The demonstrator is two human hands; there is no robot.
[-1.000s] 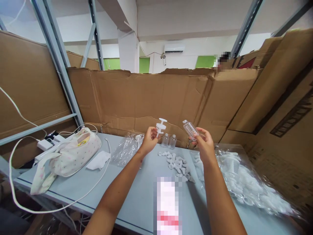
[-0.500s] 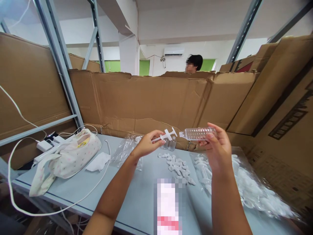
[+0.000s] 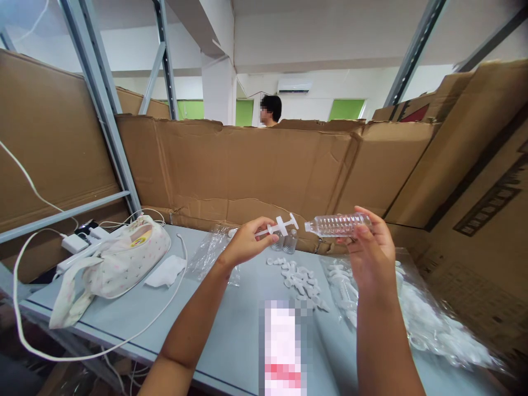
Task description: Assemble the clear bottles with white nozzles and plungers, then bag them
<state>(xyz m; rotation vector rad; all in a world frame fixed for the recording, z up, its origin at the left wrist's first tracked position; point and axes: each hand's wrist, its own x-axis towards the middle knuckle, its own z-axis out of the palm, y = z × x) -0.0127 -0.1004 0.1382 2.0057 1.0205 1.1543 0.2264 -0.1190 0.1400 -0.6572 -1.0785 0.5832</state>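
Note:
Pinched in my left hand is a white plastic rod piece with a crossbar and a T-shaped end; its exact kind is not clear. My right hand is closed around a clear plastic bottle with a bumpy body, lying sideways. The bottle's narrow neck faces the T-shaped end, with a small gap between them. Two clear bottles stand on the table behind the rod piece, partly hidden. Below the hands lies a loose group of small white plastic parts.
A clear bag of white parts lies at the right. On the left are a crumpled clear bag, a tissue, a white fabric pouch, a power strip and a looping white cable. Cardboard walls close off the back.
My right hand and the bottle have shifted slightly to the right, widening the gap a little. My left hand is nearly still. A person beyond the cardboard has moved left.

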